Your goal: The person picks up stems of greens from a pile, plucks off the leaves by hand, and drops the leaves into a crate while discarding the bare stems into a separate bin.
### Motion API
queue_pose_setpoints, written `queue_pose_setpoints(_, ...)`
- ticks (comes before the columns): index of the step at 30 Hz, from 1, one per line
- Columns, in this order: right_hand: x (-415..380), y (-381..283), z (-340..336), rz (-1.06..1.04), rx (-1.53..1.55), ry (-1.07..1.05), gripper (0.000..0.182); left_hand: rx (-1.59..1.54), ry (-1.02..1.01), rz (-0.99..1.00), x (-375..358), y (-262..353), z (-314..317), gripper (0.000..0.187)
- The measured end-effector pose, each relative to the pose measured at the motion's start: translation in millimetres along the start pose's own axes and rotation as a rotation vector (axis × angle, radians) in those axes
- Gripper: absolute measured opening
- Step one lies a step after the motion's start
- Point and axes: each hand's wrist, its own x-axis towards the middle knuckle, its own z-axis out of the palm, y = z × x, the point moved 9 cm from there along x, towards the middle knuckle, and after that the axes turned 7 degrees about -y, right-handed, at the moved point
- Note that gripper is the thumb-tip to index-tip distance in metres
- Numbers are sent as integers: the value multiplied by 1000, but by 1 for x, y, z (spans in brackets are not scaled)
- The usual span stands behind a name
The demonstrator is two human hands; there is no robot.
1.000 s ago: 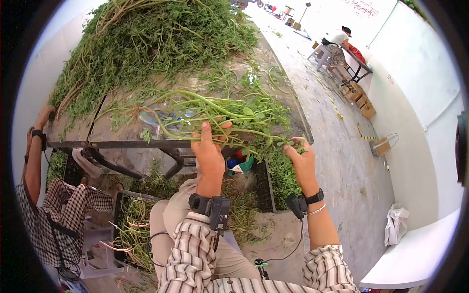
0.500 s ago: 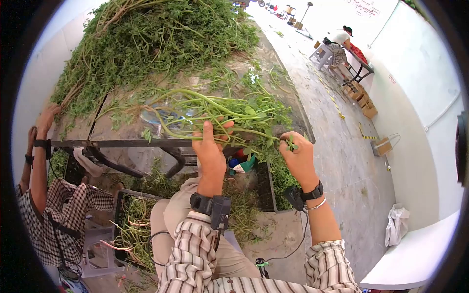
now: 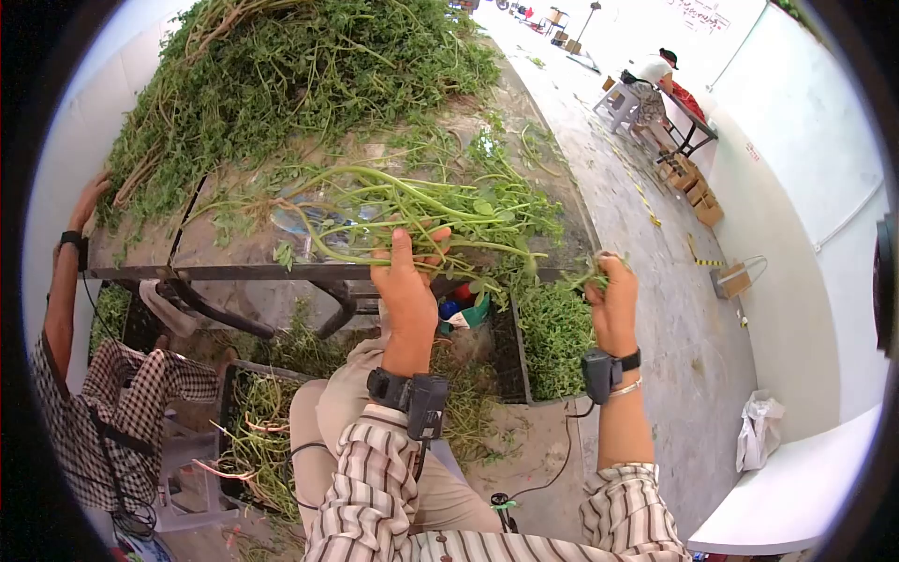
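My left hand (image 3: 409, 304) is closed round a bunch of long green leafy stems (image 3: 426, 199), held over the table's front edge. The thumb lies across the stems. To the right, my right hand (image 3: 614, 304) pinches a small leafy sprig (image 3: 592, 278) between thumb and fingers, apart from the bunch. Left of that hand and lower stands a black crate (image 3: 519, 361) full of green leafy sprigs (image 3: 554, 342). A large heap of the same greens (image 3: 309, 80) covers the back of the table (image 3: 253, 251).
At the left, another person's hand (image 3: 92, 199) touches the heap's edge. A crate of bare stems (image 3: 225, 412) stands on the floor by my knees. At far right are a white table (image 3: 796, 496) and a white bag (image 3: 760, 431). Someone sits working in the background.
My right hand has moved right, away from the bunch, with the sprig in its fingers. My left hand stays almost still. The other person's arm at the left has shifted.
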Motion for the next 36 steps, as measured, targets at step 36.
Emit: queue_pose_setpoints(36, 3, -8, 76, -267, -393, -380, 16, -85, -37, 24, 7, -5, 0, 25)
